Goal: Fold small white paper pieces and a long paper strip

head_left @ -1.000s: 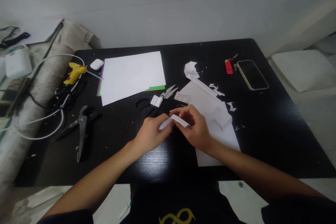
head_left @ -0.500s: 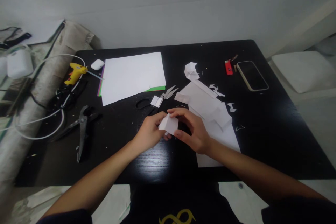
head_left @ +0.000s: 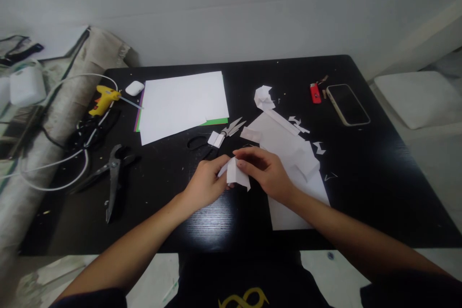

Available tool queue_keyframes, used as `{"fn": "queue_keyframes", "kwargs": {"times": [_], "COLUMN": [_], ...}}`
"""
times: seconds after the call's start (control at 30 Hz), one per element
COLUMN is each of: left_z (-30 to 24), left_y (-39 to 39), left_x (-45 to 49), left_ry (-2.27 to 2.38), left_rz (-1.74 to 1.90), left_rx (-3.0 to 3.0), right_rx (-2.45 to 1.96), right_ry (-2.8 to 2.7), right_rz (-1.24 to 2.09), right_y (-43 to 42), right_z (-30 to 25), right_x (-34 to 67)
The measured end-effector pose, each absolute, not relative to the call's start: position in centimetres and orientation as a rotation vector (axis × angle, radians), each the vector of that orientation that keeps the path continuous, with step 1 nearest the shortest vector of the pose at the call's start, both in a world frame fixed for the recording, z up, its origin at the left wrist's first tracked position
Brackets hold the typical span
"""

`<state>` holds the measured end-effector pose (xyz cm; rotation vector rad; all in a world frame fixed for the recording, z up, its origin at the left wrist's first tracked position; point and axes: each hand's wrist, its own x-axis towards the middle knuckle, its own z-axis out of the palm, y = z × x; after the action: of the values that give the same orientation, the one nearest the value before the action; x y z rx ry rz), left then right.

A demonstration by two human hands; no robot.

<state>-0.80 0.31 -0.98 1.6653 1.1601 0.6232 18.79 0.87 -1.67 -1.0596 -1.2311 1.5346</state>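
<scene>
A small folded piece of white paper [head_left: 238,176] is held between both hands above the front middle of the black table. My left hand [head_left: 205,180] grips its left side, the fingers curled mostly out of sight behind it. On the upper right part of the paper, my right hand [head_left: 265,171] pinches with thumb and fingertips. Just beyond the hands lie scissors [head_left: 234,127], a small white paper piece [head_left: 216,139] resting over them. White paper sheets [head_left: 299,207] and cut scraps spread beneath and beside my right hand.
A stack of white and coloured sheets [head_left: 184,101] lies at the back left. Left of it are a yellow glue gun [head_left: 103,100] with cables, a white case [head_left: 134,88] and pliers [head_left: 114,173]. A red lighter [head_left: 315,93] and a phone [head_left: 347,104] lie at the back right.
The paper piece has been turned, with its folded flap now facing lower right. My right thumb has moved up from the paper's lower edge to its upper part, closing into a pinch.
</scene>
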Motion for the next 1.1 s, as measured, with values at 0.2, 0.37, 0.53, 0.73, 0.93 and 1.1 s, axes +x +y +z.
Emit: {"fn": "queue_keyframes", "kwargs": {"times": [0.2, 0.37, 0.53, 0.73, 0.93, 1.1], "left_z": [-1.2, -0.8, -0.7, -0.4, -0.3, -0.5], "left_y": [0.3, 0.4, 0.5, 0.5, 0.5, 0.4], "left_x": [-1.0, -1.3, -1.4, -1.3, -1.3, -1.4], "left_ry": [1.147, 1.094, 1.071, 1.047, 1.030, 1.023], "left_rz": [0.672, 0.641, 0.651, 0.664, 0.661, 0.654], "left_rx": [1.840, 1.841, 1.857, 1.847, 1.848, 1.811], "right_rx": [-1.073, -1.045, -1.034, -1.045, -1.076, -1.069], "right_ry": [-1.326, -1.313, -1.294, -1.277, -1.268, -1.266], "right_rz": [1.527, 1.562, 1.597, 1.618, 1.616, 1.626], "right_y": [0.9, 1.0, 1.0, 1.1, 1.1, 1.2], "right_z": [-1.5, -1.5, -1.7, -1.9, -1.9, -1.7], "right_x": [18.9, 18.8, 18.9, 18.8, 18.9, 18.9]}}
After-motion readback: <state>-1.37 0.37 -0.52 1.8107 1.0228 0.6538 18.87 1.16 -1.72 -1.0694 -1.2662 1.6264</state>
